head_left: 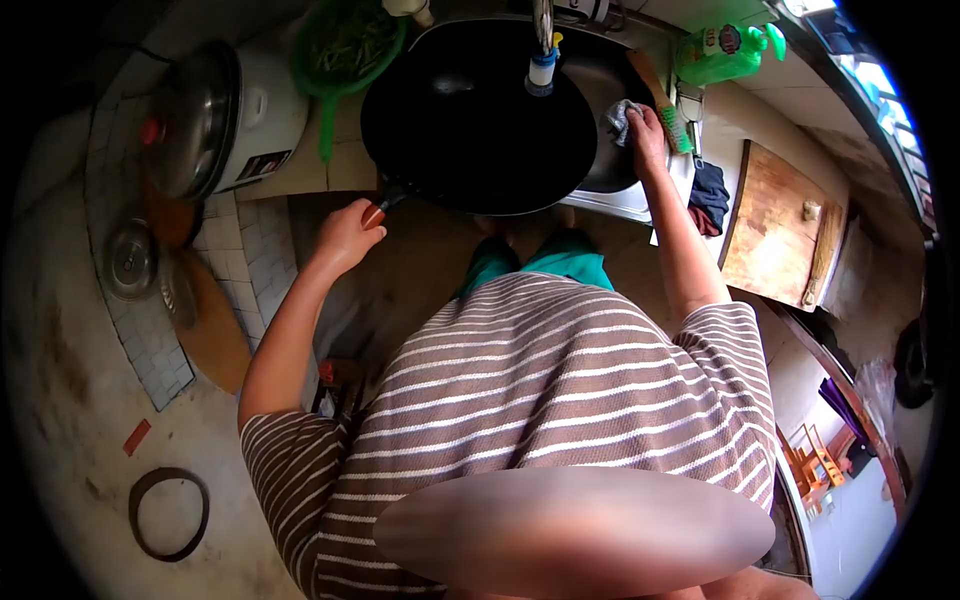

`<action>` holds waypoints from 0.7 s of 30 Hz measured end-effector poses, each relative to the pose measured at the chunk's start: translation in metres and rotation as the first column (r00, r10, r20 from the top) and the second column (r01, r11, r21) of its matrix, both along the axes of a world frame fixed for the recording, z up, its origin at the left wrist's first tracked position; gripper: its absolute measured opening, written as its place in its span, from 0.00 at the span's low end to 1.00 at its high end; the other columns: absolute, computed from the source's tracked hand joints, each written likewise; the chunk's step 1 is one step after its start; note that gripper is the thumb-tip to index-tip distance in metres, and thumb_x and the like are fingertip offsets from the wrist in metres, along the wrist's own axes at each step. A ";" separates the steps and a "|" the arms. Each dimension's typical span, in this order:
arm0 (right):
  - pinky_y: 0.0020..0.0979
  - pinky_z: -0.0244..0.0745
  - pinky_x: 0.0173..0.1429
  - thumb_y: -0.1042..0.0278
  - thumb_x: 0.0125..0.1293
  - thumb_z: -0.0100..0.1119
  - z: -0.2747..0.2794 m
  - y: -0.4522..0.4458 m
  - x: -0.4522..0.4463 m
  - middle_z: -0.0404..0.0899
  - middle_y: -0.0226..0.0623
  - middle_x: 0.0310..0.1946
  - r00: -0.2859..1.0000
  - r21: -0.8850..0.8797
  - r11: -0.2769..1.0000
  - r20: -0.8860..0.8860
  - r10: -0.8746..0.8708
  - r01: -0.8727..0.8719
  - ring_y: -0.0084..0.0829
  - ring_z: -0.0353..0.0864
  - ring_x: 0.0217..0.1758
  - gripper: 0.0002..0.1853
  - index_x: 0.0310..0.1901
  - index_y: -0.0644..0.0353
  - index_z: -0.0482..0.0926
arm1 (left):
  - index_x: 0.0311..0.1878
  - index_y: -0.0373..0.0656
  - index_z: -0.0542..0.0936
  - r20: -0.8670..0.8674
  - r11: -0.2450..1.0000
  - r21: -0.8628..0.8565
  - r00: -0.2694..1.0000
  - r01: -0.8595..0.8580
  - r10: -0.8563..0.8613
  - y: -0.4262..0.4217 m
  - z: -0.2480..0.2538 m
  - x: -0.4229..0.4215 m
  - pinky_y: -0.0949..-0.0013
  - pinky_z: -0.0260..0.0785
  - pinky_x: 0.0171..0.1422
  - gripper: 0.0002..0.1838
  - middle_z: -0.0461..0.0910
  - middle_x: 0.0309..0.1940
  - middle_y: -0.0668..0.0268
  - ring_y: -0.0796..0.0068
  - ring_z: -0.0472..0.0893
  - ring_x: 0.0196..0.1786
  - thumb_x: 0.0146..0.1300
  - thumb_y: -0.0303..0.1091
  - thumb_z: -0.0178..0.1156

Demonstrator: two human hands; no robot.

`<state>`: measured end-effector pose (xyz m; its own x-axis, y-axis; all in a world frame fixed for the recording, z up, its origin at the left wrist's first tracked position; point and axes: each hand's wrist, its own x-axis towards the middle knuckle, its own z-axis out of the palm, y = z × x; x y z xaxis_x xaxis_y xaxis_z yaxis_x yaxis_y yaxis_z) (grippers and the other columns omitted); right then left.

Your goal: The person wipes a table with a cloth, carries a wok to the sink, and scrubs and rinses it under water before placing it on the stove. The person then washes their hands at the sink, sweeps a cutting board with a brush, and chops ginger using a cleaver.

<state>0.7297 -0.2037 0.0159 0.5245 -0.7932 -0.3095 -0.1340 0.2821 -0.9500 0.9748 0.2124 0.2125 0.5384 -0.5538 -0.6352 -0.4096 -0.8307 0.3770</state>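
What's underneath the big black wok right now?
Past the right edge of the wok, part of a dark sink basin shows lower down. The wok covers whatever lies directly beneath it, so I can't tell what's there.

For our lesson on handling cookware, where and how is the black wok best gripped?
Probably by its red-brown handle, coming from the person's near left: it is slim and juts out from the round wok toward that side. The left hand wraps its outer end.
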 end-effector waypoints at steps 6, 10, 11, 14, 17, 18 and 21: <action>0.27 0.74 0.35 0.61 0.63 0.59 0.033 0.014 0.009 0.76 0.30 0.32 0.997 0.154 0.988 0.079 0.021 -0.033 0.24 0.75 0.33 0.13 0.44 0.59 0.75 | 0.46 0.36 0.74 -0.016 0.996 -0.085 1.000 -0.008 0.007 0.010 -0.016 0.004 0.60 0.71 0.40 0.21 0.80 0.37 0.52 0.56 0.81 0.40 0.52 0.37 0.65; 0.30 0.75 0.41 0.64 0.64 0.59 0.064 0.013 0.013 0.79 0.32 0.36 0.950 0.310 0.948 0.311 -0.028 -0.073 0.27 0.78 0.41 0.10 0.44 0.58 0.77 | 0.47 0.35 0.73 -0.112 0.995 -0.068 0.991 -0.075 0.068 0.007 -0.009 0.003 0.63 0.71 0.32 0.20 0.79 0.33 0.54 0.63 0.82 0.33 0.54 0.35 0.64; 0.32 0.75 0.43 0.65 0.64 0.58 0.073 0.012 0.016 0.79 0.33 0.38 0.899 0.347 0.935 0.428 -0.093 -0.068 0.28 0.78 0.43 0.09 0.43 0.58 0.77 | 0.47 0.36 0.73 -0.183 0.997 -0.039 0.981 -0.071 0.063 0.005 -0.009 0.007 0.65 0.70 0.28 0.19 0.78 0.31 0.56 0.67 0.81 0.28 0.54 0.33 0.64; 0.44 0.77 0.52 0.68 0.66 0.54 0.088 0.002 0.012 0.78 0.40 0.44 0.807 0.385 0.922 0.557 -0.196 -0.042 0.36 0.79 0.47 0.10 0.46 0.63 0.74 | 0.47 0.36 0.72 -0.280 0.996 0.002 0.956 -0.091 0.088 -0.007 0.005 0.004 0.67 0.68 0.24 0.17 0.76 0.27 0.59 0.73 0.77 0.20 0.55 0.31 0.62; 0.58 0.73 0.57 0.70 0.68 0.51 0.107 -0.018 0.003 0.76 0.45 0.48 0.781 0.369 0.928 0.562 -0.272 0.058 0.44 0.77 0.52 0.13 0.51 0.64 0.69 | 0.45 0.36 0.71 -0.280 0.995 -0.024 0.957 -0.092 0.082 -0.008 0.004 -0.002 0.68 0.67 0.22 0.16 0.75 0.24 0.61 0.75 0.75 0.16 0.55 0.30 0.61; 0.57 0.73 0.57 0.69 0.68 0.50 0.106 -0.030 -0.001 0.76 0.46 0.49 0.755 0.393 0.917 0.578 -0.309 0.075 0.45 0.77 0.53 0.13 0.52 0.64 0.68 | 0.44 0.35 0.71 -0.247 0.995 -0.069 0.968 -0.072 0.053 -0.006 0.002 -0.003 0.68 0.66 0.22 0.15 0.74 0.22 0.61 0.75 0.74 0.15 0.55 0.30 0.61; 0.56 0.69 0.62 0.66 0.65 0.47 0.125 -0.058 -0.018 0.74 0.50 0.53 0.743 0.421 0.904 0.579 -0.336 0.081 0.49 0.74 0.56 0.19 0.56 0.64 0.66 | 0.43 0.35 0.71 -0.231 0.988 -0.112 0.970 -0.109 0.080 -0.002 -0.001 -0.013 0.68 0.66 0.22 0.15 0.73 0.21 0.61 0.75 0.74 0.15 0.55 0.30 0.61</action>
<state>0.7116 -0.2615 0.1407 0.5314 -0.8105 -0.2464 0.5543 0.5526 -0.6223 0.9618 0.2099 0.2119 0.4429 -0.5889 -0.6760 -0.2243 -0.8028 0.5524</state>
